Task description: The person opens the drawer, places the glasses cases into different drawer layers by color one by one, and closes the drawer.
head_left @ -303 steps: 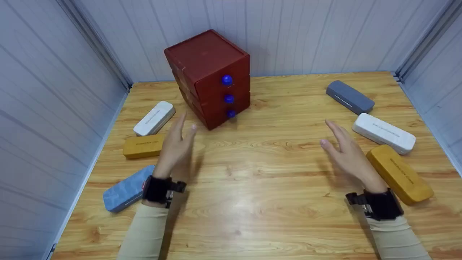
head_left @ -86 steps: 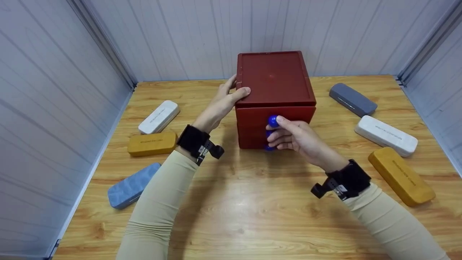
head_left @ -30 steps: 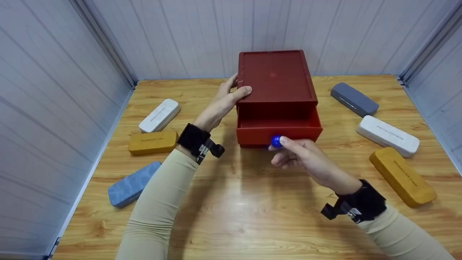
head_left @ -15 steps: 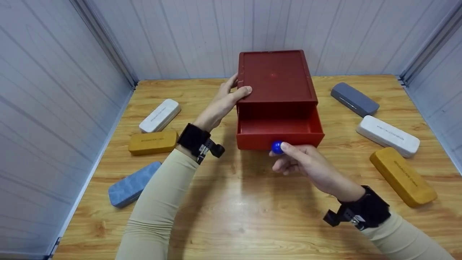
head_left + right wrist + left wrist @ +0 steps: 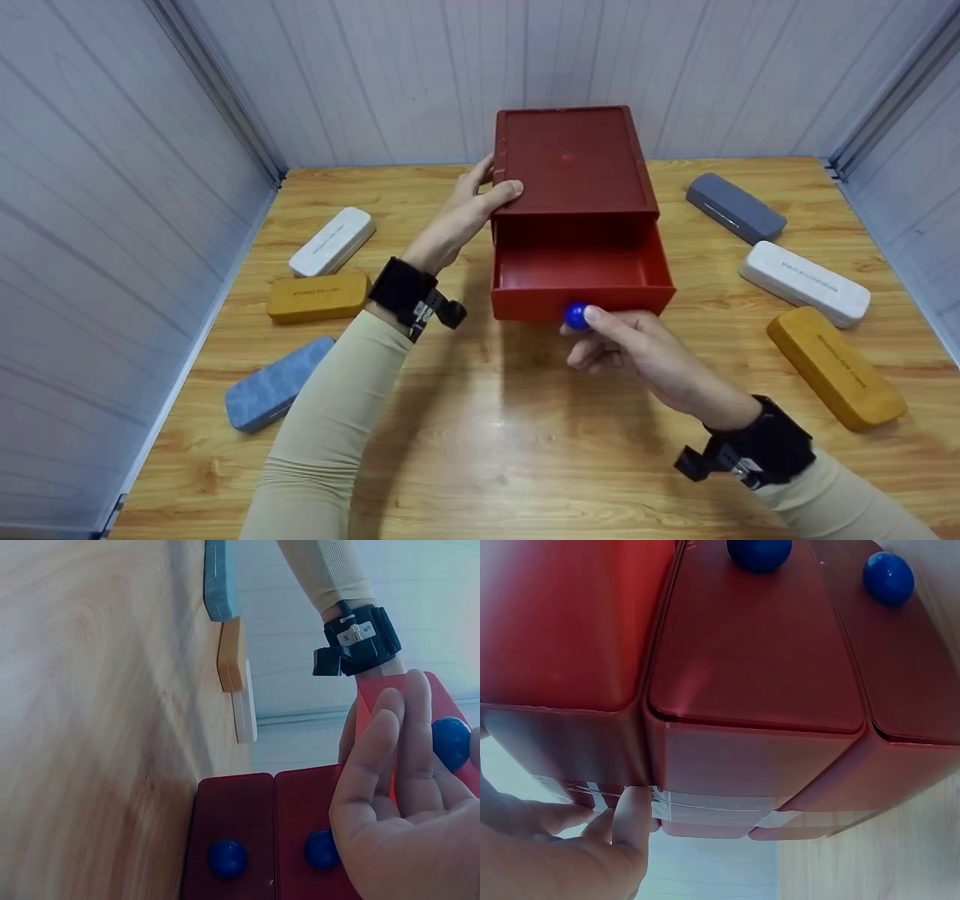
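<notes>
A dark red drawer cabinet point(image 5: 570, 154) stands near the back wall. Its top drawer point(image 5: 529, 304) is pulled out, and no object shows inside. My left hand point(image 5: 463, 214) holds the cabinet's left side, thumb over the top edge and fingers against the taped side. My right hand point(image 5: 641, 345) pinches the drawer's blue round knob point(image 5: 575, 316) between thumb and fingers. In the right wrist view the two lower drawers are shut, each with a blue knob point(image 5: 226, 859) on its front; the open drawer hides these in the head view.
On the left lie a white glasses case point(image 5: 332, 241), a mustard case point(image 5: 318, 298) and a light blue case point(image 5: 274, 386). To the right are a grey case point(image 5: 735, 208), a white case point(image 5: 805, 283) and a mustard case point(image 5: 836, 369). Panel walls enclose the wooden table point(image 5: 480, 465).
The cabinet has been turned and shifted right to face me. My right hand has taken the top knob and drawn that drawer out toward me. My left hand stays on the cabinet.
</notes>
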{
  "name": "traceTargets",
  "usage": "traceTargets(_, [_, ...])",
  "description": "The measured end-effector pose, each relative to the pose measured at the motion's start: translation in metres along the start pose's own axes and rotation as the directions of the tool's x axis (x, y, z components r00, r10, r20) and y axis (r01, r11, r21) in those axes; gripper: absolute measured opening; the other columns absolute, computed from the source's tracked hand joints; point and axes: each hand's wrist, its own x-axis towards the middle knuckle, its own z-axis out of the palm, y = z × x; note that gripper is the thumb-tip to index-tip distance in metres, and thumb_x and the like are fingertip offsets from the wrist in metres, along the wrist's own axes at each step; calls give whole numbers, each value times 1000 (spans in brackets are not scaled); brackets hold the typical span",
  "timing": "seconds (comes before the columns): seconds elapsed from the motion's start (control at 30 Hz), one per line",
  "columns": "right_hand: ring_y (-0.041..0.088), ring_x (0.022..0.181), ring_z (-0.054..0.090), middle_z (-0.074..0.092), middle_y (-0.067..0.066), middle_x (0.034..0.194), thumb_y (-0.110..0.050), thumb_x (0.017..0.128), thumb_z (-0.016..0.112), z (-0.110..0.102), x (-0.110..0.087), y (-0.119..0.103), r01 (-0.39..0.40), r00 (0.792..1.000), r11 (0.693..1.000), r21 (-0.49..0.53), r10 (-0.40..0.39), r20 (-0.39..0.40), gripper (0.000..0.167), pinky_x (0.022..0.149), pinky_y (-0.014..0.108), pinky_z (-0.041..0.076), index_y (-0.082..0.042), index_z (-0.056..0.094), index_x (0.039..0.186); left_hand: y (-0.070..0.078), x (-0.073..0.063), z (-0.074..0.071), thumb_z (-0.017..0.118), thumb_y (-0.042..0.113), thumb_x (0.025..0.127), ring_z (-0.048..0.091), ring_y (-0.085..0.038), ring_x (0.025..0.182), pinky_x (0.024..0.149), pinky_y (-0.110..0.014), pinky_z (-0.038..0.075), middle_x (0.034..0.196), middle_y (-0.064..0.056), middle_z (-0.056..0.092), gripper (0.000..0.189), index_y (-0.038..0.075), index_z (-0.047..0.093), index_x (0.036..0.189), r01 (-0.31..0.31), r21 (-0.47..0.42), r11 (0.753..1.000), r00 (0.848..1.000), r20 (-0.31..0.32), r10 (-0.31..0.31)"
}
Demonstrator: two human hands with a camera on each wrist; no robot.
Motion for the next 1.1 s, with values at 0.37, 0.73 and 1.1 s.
traceTargets(0.37, [18, 93, 74, 80, 2, 93, -34, 115, 45, 3, -6, 3, 1, 1000, 1000, 1, -1, 11, 40, 83, 32, 61, -8, 76, 121, -1, -1, 0, 67, 33, 99, 59, -24, 128, 108, -32, 48, 153, -14, 45, 86, 11, 25, 169, -6, 15, 1000, 1000, -1, 6])
traceTargets(0.73, [19, 94, 75, 79, 2, 93, -33, 116, 45, 5, -10, 2, -4, 1000, 1000, 2, 4, 10, 41, 83, 31, 60, -6, 75, 122, -1, 0, 0, 67, 33, 99, 56, -25, 131, 110, -33, 46, 154, -14, 44, 85, 11, 26, 169, -11, 19, 1000, 1000, -3, 11])
traceTargets(1.1, [16, 92, 75, 80, 0, 91, -32, 115, 46, 9, -13, 2, 6, 1000, 1000, 23, -7, 16, 38, 81, 30, 60, -13, 79, 117, 0, -2, 0, 68, 39, 96, 53, -23, 135, 113, -31, 43, 159, -13, 37, 92, 12, 21, 170, 24, 50, 998, 1000, -16, -24])
